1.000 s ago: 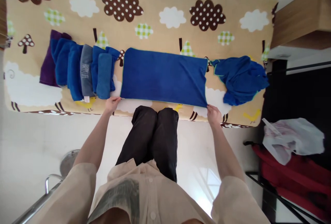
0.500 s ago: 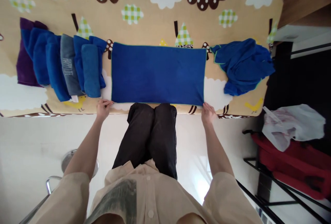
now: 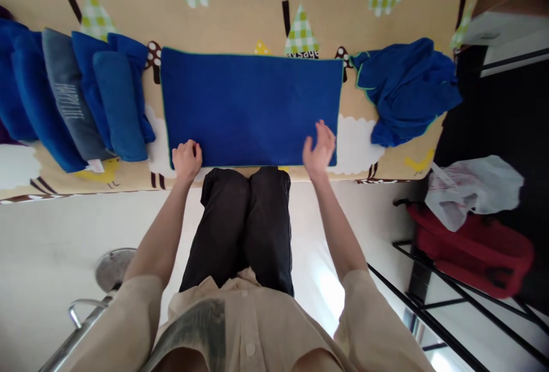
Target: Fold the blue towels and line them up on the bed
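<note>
A dark blue towel [image 3: 251,106] lies flat in a rectangle on the patterned bed cover [image 3: 240,17]. My left hand [image 3: 187,159] rests curled on the towel's near left corner, fingers closed on the edge. My right hand [image 3: 319,150] hovers over the near right part of the towel with its fingers spread, holding nothing. To the left lies a row of rolled towels [image 3: 86,103], blue ones and a grey one [image 3: 68,100]. A crumpled blue towel heap [image 3: 405,91] lies to the right.
A white plastic bag [image 3: 476,189] sits on a red bag [image 3: 472,252] at the right, above a black metal rack [image 3: 450,326]. A metal stool [image 3: 109,269] stands at lower left. My knees in black trousers [image 3: 246,217] touch the bed's edge.
The view moved in closer to the bed. My right hand let go of the towel's right corner and moved left over the towel, fingers spread. My left hand stays at the left corner.
</note>
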`<state>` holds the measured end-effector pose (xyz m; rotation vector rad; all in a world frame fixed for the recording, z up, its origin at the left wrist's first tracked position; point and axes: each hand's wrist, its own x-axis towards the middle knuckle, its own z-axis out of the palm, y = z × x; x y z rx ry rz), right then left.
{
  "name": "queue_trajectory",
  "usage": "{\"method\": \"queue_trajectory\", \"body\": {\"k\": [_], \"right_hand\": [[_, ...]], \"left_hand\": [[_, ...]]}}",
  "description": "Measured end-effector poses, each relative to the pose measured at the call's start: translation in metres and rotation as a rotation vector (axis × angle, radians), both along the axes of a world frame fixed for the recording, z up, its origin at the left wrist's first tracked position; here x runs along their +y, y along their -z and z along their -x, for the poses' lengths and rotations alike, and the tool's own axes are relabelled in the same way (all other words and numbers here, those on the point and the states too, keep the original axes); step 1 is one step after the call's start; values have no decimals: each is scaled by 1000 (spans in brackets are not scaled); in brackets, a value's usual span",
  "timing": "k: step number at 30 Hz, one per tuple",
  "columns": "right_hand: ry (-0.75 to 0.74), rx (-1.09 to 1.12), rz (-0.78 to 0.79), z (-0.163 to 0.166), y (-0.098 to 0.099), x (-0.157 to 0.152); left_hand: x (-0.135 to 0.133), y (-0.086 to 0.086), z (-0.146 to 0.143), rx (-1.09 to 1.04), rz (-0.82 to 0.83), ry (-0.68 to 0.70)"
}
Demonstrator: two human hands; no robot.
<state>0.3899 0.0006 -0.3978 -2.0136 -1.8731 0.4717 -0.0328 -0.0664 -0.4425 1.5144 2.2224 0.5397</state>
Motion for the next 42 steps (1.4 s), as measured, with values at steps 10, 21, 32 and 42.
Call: {"method": "queue_trajectory", "body": {"k": [10, 21, 32, 42], "right_hand": [[-555, -40, 287, 121, 29, 40], [-6, -166, 183, -48, 45, 24], [13, -191, 15, -63, 69, 16], [64, 26, -176, -60, 82, 12]], "left_hand": [[-8, 41, 5, -30, 26, -66], [-7, 41, 4, 54, -9, -47], [-4, 28, -2, 178, 106, -70], [39, -37, -63, 260, 276, 112]]}}
